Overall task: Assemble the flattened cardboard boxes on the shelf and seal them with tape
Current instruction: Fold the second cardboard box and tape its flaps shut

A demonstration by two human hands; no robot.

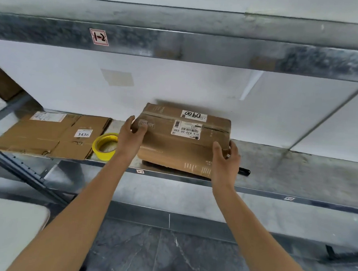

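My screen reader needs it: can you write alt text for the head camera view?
A person's left hand and right hand grip the ends of a closed cardboard box at a metal shelf. Left of it lie a yellow tape roll and a flattened cardboard box labelled 3436.

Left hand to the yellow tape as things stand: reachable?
Likely yes, once freed. The tape lies on the shelf just left of the left hand and its wrist, with nothing between them. But that hand grips the box at its left edge, so it must let go first.
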